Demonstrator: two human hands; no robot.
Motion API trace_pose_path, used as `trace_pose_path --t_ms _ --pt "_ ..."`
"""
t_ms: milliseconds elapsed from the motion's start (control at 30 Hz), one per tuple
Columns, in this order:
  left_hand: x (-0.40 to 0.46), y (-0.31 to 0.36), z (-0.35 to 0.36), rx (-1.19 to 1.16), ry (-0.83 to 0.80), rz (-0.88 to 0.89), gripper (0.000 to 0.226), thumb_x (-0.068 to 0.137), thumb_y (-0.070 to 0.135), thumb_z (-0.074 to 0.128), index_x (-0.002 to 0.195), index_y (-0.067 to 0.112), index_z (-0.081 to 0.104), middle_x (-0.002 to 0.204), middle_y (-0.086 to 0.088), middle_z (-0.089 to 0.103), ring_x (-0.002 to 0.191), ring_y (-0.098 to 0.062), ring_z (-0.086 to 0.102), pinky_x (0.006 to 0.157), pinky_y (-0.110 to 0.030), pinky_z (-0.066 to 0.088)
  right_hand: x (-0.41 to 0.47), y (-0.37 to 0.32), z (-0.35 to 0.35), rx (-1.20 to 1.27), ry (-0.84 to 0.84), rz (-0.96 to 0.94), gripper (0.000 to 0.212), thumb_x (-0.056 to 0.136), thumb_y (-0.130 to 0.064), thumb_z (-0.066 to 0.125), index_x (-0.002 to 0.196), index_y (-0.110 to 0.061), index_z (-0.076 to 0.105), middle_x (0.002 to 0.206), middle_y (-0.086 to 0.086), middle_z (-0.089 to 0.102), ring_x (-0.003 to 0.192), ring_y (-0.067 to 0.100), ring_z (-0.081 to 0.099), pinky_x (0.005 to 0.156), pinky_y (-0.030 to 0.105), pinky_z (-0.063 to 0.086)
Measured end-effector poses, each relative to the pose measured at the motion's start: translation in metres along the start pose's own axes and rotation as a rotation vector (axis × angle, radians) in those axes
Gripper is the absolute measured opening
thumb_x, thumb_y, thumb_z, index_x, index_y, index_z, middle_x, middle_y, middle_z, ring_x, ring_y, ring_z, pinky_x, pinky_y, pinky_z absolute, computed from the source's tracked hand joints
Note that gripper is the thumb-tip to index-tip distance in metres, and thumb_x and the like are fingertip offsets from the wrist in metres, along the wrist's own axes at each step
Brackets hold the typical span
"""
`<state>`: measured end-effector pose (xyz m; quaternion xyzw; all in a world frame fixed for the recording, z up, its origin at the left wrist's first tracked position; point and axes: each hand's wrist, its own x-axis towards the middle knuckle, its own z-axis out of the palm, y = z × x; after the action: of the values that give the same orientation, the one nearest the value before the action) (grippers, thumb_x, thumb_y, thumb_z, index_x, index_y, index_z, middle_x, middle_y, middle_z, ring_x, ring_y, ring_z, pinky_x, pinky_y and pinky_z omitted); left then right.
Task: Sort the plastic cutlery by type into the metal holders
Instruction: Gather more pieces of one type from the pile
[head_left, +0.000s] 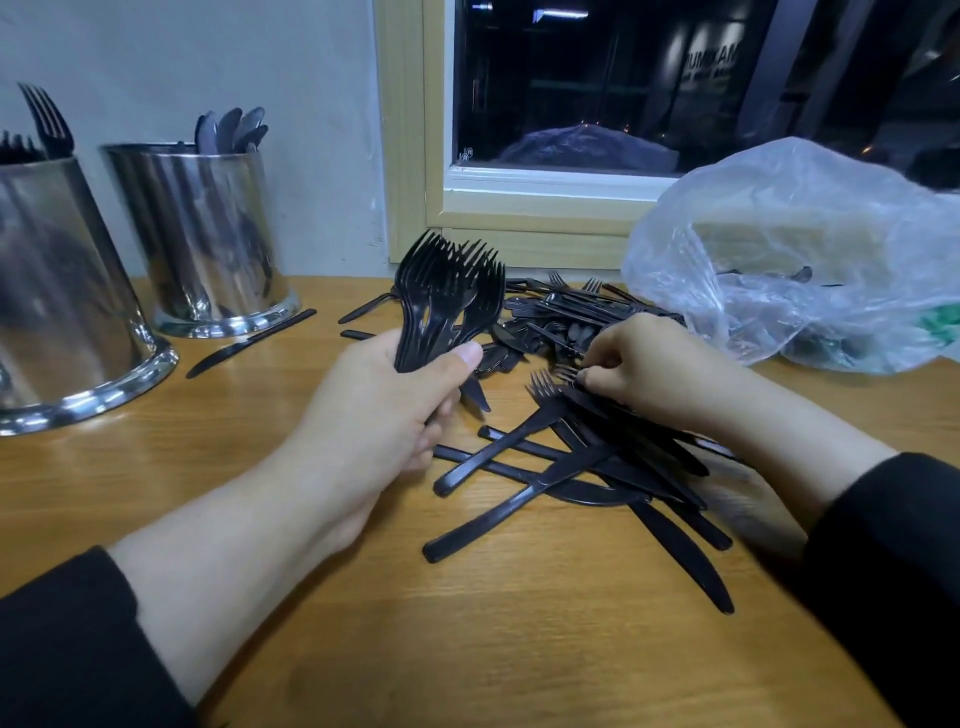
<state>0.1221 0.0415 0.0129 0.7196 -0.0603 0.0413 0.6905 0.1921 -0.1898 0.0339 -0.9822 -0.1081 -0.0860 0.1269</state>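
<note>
My left hand (395, 410) grips a bunch of black plastic forks (447, 291) by their handles, tines up, over the middle of the wooden table (519, 649). To its right, my right hand (649, 369) pinches the neck of a single black fork (563, 371) lying in the loose pile of black cutlery (582, 467). Two metal holders stand at the left: the near one (62, 291) has forks in it, the far one (208, 239) has rounded ends, spoons or knives.
A clear plastic bag (800, 254) with more cutlery inside lies at the right, under the window frame (519, 208). One black knife (249, 343) lies alone in front of the far holder. A white wall stands behind the holders.
</note>
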Motion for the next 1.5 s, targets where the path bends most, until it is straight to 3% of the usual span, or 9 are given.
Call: trace_pose_path --t_ms 167,300,533,667,800,967,1100,1267,1500 --pt "-0.002 0.002 0.002 -0.024 0.004 0.014 0.024 0.096 0.032 0.068 0.086 0.017 0.052 0.062 0.001 0.045 0.046 -0.012 0.033 0.042 -0.024 0.027 0.002 0.000 -0.011 0.344 0.395 0.003 0.024 0.094 -0.028 0.065 0.073 -0.016 0.068 0.055 -0.009 0.054 0.050 -0.001 0.048 0.050 0.017 0.035" --pt "-0.002 0.002 0.002 -0.029 0.028 0.034 0.028 0.097 0.033 0.065 0.086 0.009 0.055 0.057 0.005 0.040 0.047 -0.013 0.033 0.041 -0.023 0.030 -0.003 -0.004 -0.026 0.781 0.634 -0.076 0.028 0.095 -0.027 0.065 0.072 -0.011 0.067 0.056 0.002 0.055 0.053 0.012 0.048 0.056 0.028 0.040" --pt "-0.003 0.005 0.009 -0.078 0.040 0.080 0.021 0.102 0.027 0.058 0.098 0.007 0.063 0.078 -0.007 0.076 0.070 -0.024 0.075 0.064 -0.033 0.063 -0.017 -0.027 -0.017 1.183 0.180 -0.164 0.014 0.097 -0.008 0.062 0.083 -0.006 0.065 0.071 0.008 0.070 0.061 0.015 0.061 0.060 0.028 0.049" --pt "-0.010 0.008 0.014 -0.073 -0.070 0.057 0.021 0.103 0.030 0.056 0.113 0.016 0.067 0.088 -0.010 0.078 0.075 -0.027 0.077 0.073 -0.038 0.065 -0.020 -0.039 -0.009 1.162 0.106 -0.189 0.020 0.095 -0.010 0.065 0.088 0.008 0.062 0.077 0.012 0.073 0.068 0.024 0.061 0.069 0.045 0.044" --pt "-0.009 0.004 0.015 -0.061 -0.127 0.051 0.029 0.099 0.033 0.062 0.098 0.005 0.061 0.069 -0.010 0.059 0.049 -0.019 0.049 0.052 -0.036 0.044 -0.021 -0.038 -0.009 1.095 0.075 -0.226 0.019 0.096 -0.018 0.067 0.084 -0.004 0.066 0.076 0.012 0.072 0.065 0.020 0.059 0.064 0.031 0.048" --pt "-0.004 0.001 0.008 -0.039 -0.014 0.007 0.027 0.094 0.033 0.070 0.077 0.016 0.056 0.066 -0.005 0.051 0.051 -0.018 0.045 0.047 -0.030 0.038 -0.011 -0.010 -0.017 0.384 0.019 -0.187 0.024 0.092 -0.044 0.066 0.104 -0.023 0.070 0.084 -0.008 0.071 0.070 -0.002 0.064 0.062 0.011 0.045" --pt "-0.003 0.001 0.006 -0.045 0.025 0.032 0.022 0.095 0.028 0.069 0.085 0.012 0.058 0.068 -0.004 0.060 0.046 -0.016 0.043 0.041 -0.026 0.035 -0.005 0.011 -0.014 0.042 -0.203 -0.087 0.034 0.090 -0.050 0.068 0.117 -0.029 0.068 0.104 -0.011 0.069 0.091 0.005 0.064 0.080 0.026 0.050" --pt "-0.004 0.001 0.005 -0.034 -0.007 0.011 0.024 0.096 0.030 0.069 0.084 0.016 0.052 0.063 0.000 0.049 0.046 -0.013 0.036 0.042 -0.026 0.031 -0.003 0.011 -0.007 0.090 -0.251 -0.093 0.021 0.089 -0.041 0.072 0.107 -0.030 0.071 0.095 -0.013 0.070 0.089 0.005 0.064 0.079 0.026 0.049" --pt "-0.004 0.002 0.005 -0.048 0.017 0.006 0.035 0.098 0.037 0.064 0.098 0.003 0.058 0.060 0.002 0.042 0.048 -0.013 0.035 0.042 -0.026 0.031 -0.005 0.017 -0.012 0.468 -0.163 -0.050 0.007 0.091 -0.022 0.073 0.086 -0.016 0.073 0.069 -0.004 0.068 0.056 0.004 0.052 0.054 0.015 0.039"
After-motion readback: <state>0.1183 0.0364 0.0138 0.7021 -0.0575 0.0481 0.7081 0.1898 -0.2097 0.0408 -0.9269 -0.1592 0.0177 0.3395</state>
